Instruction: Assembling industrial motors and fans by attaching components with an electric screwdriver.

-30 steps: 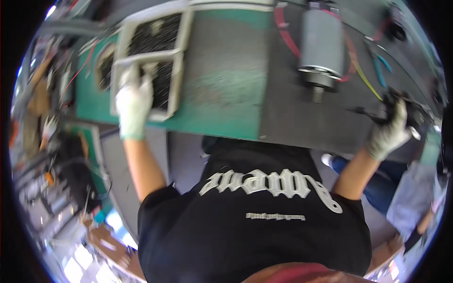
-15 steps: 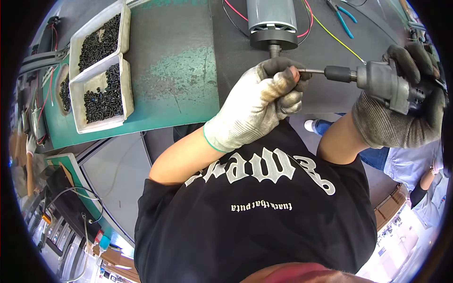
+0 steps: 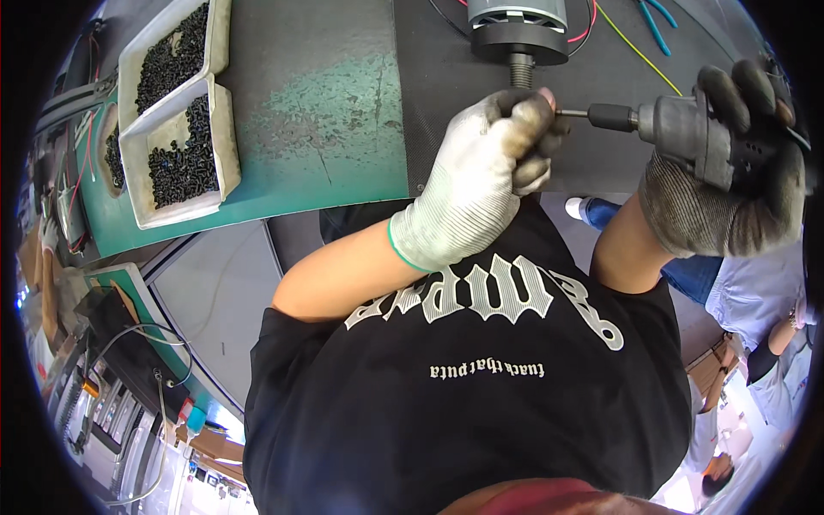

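My left hand [image 3: 485, 176], in a white knit glove, has its fingertips pinched shut around the tip of the driver bit [image 3: 573, 112], just below the motor's threaded shaft [image 3: 520, 70]. Whatever sits between the fingers is hidden. My right hand [image 3: 730, 184], in a grey glove, grips a grey power screwdriver [image 3: 687, 127] that points left toward my left hand. The grey cylindrical motor [image 3: 518, 24] with a black flange stands on the dark mat [image 3: 446, 94] at the top edge.
Two white trays [image 3: 225, 146] of small black screws rest on the green worktop [image 3: 335, 112] at upper left. Red, yellow and blue wires [image 3: 631, 34] trail beside the motor. Another person in blue clothing [image 3: 755, 300] is at the right. Benches and cables lie lower left.
My left hand has left the screw tray and come right to the driver bit. My right hand has brought the screwdriver in toward the motor shaft.
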A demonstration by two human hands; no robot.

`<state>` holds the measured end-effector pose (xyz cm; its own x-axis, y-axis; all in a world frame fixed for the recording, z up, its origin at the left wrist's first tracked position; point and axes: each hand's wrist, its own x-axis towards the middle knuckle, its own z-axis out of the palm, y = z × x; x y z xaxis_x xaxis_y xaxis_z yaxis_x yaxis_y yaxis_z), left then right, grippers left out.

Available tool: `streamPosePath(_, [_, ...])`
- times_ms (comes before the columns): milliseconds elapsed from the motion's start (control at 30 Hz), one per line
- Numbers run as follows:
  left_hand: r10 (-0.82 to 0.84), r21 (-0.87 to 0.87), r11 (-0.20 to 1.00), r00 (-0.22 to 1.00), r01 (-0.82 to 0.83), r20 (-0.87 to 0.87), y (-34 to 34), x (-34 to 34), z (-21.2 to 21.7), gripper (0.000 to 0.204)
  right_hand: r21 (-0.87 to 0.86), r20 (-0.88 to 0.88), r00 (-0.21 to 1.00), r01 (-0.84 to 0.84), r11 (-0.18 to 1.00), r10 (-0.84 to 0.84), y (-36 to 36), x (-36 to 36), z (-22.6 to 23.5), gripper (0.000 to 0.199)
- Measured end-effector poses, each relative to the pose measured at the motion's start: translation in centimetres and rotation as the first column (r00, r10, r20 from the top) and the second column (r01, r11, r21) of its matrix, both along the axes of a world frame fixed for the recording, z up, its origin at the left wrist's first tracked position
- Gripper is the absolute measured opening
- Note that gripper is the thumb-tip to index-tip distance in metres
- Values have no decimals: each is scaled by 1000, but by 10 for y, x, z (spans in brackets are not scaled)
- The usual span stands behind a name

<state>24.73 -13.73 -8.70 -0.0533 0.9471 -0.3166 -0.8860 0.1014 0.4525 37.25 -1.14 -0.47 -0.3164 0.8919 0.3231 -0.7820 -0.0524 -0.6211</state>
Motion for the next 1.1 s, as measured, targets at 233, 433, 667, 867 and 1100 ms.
streamPosePath(233, [-51,-266,960,987,92,155,14,-5,-7,38,8,73,996,41,999,-42,29,-11,-21,28])
streamPosePath(433, [29,-71,997,971,-13,236,18,-12,-23,26,-56,-31,981,-193,980,191,36,-5,-32,29])
streamPosePath(667, [-35,11,999,962,33,269,19,-16,-25,24,-54,176,956,246,968,-234,9,-32,-30,28])
streamPosePath(867, [-31,-11,999,988,33,148,21,-16,-20,21,-85,-115,993,-22,996,12,20,-22,-39,27])
streamPosePath(1100, [40,-194,981,992,-16,119,19,-9,-8,22,386,372,863,190,903,-341,28,-10,-53,30])
